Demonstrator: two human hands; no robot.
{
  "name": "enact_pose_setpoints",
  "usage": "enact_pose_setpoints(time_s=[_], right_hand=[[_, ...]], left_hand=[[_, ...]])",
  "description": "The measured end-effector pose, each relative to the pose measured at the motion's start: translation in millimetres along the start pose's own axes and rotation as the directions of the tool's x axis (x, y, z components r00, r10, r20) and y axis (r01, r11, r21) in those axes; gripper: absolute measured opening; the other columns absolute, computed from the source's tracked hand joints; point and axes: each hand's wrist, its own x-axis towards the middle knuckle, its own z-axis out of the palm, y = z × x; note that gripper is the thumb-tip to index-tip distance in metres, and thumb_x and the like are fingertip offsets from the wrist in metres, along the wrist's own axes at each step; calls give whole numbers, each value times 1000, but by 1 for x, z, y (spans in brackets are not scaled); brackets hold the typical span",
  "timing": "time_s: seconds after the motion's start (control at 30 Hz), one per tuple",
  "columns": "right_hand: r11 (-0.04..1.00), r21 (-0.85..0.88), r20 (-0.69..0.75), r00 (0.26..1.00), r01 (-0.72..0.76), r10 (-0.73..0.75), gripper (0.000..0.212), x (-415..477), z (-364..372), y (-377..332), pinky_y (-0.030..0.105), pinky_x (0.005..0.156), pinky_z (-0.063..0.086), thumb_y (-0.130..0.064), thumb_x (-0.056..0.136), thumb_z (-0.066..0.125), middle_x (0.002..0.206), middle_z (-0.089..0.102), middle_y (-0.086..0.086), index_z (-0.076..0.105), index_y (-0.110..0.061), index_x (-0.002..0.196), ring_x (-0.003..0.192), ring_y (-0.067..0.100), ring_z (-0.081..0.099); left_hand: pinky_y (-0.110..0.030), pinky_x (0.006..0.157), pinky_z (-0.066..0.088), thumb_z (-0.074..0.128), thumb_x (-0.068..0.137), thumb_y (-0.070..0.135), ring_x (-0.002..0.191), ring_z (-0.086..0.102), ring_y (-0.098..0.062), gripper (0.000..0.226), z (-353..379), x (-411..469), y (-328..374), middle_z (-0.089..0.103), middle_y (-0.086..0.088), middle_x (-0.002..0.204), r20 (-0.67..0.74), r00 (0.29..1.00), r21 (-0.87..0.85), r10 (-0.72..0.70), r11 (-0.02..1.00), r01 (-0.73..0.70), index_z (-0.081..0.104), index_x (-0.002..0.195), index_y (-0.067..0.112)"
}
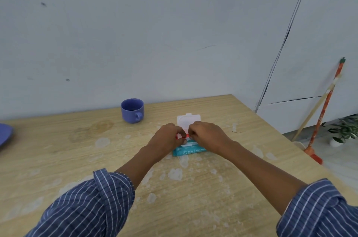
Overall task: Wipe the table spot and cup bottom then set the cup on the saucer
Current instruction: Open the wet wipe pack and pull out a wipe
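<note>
Two hands meet over the teal soft-plastic wipes pack (188, 151) with its white flip lid (188, 120) open: the left hand (166, 137) and right hand (208, 136) both have fingers pinched at the opening, seemingly on a wipe, though it is hardly visible. Wipes are limp and tear easily. The blue ceramic cup (132, 110) stands beyond on the wooden worktop (193, 198), rigid and breakable, best gripped by its handle. The blue saucer (4, 136) sits far left.

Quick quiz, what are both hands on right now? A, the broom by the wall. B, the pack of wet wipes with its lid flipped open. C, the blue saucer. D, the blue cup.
B: the left hand and right hand meet over the teal wipes pack, its white lid open; the cup stands apart, untouched.
</note>
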Motion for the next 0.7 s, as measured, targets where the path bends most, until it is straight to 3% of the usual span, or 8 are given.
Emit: enact_pose_setpoints(time_s=[0.1, 0.27, 0.37, 0.43, 0.5, 0.7], right_hand=[[997, 25, 21, 997, -73, 72, 15, 1, 3, 0, 33, 63, 41, -18, 97, 47, 95, 62, -5, 57, -25, 89, 80, 20, 58], [908, 300, 103, 956, -293, 275, 17, 2, 3, 3, 37, 74, 49, -10, 95, 46, 94, 65, -1, 56, -22, 90, 85, 22, 61], [747, 562, 100, 925, -356, 366, 16, 7, -6, 7, 39, 82, 53, -11, 100, 42, 106, 64, 7, 58, -13, 97, 96, 26, 64], [623, 699, 77, 903, -351, 422, 17, 10, -17, 12, 32, 73, 55, -12, 102, 39, 108, 64, 11, 55, -12, 97, 96, 25, 68], [584, 744, 60, 902, -325, 427, 19, 12, -26, 17, 25, 64, 52, -12, 102, 37, 104, 65, 9, 51, -17, 91, 89, 19, 70], [303, 929, -4, 812, -213, 584, 19, 18, -43, 29, 40, 72, 62, -18, 104, 38, 105, 65, 7, 52, -20, 91, 91, 24, 68]], left_hand=[[-19, 71, 44, 72, 83, 39, 88, 56, -10, 30, 0, 0, 1, 66, 0, 110, -2, 1000, -2, -7, 1000, 7, 72, 112, 28], [-19, 73, 45, 71, 84, 38, 89, 57, -9, 32, -1, 1, 2, 67, 0, 113, 11, 1000, -17, -16, 1000, 17, 72, 115, 26], [-23, 78, 51, 72, 84, 38, 93, 60, -12, 34, -3, 2, 3, 68, 0, 114, 34, 999, -12, -23, 1000, 24, 71, 116, 26], [-25, 83, 53, 72, 84, 39, 96, 62, -14, 35, -3, 3, 4, 68, -1, 115, 46, 998, -13, -36, 999, 36, 71, 116, 25], [-25, 84, 53, 71, 85, 39, 98, 62, -15, 34, -3, 2, 6, 68, -2, 116, 49, 997, -23, -54, 998, 55, 71, 116, 25], [-22, 80, 50, 57, 94, 39, 107, 63, -16, 33, -7, -1, 14, 66, -2, 128, 24, 999, -7, -24, 1000, 24, 58, 126, 30]])
